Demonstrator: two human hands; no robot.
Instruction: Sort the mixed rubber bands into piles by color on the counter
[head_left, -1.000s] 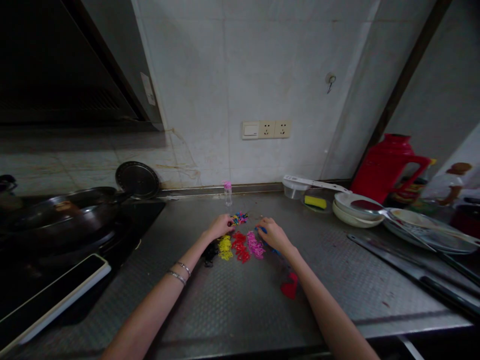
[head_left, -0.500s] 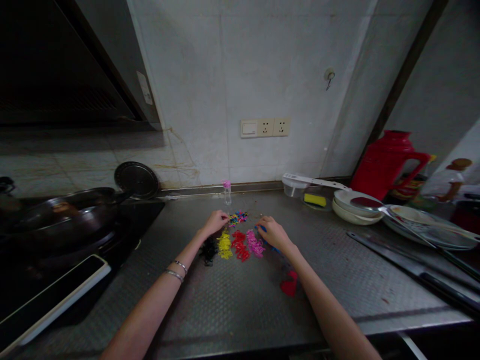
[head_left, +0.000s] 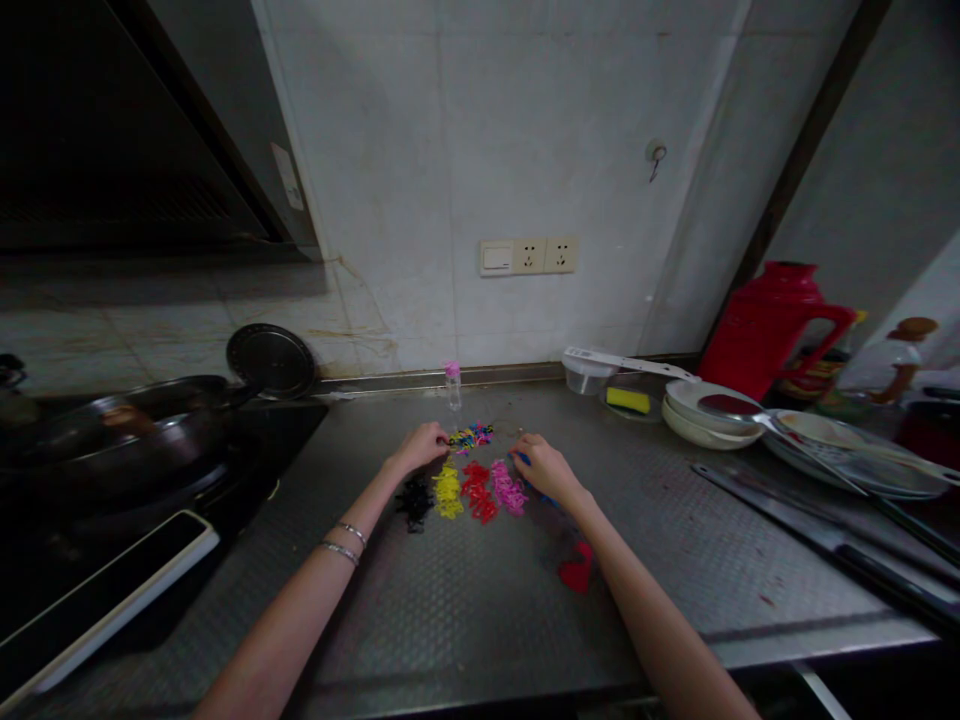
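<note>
Small rubber bands lie sorted by colour on the metal counter. My left hand is at the left edge of a mixed-colour pile of rubber bands, fingertips pinched together; what they hold is too small to tell. Before it lie black rubber bands and yellow rubber bands. Red rubber bands and pink rubber bands lie in the middle. My right hand hovers over or touches blue rubber bands, partly hiding them. Its fingers are closed together, their contents hidden.
A clear bottle with a pink cap stands behind the piles. A red heart-shaped piece lies by my right forearm. Stacked bowls, a knife and a red thermos are right; a pan and phone-like slab left.
My left hand has shifted slightly left, along the edge of the mixed pile. My right hand stays in nearly the same place by the blue rubber bands.
</note>
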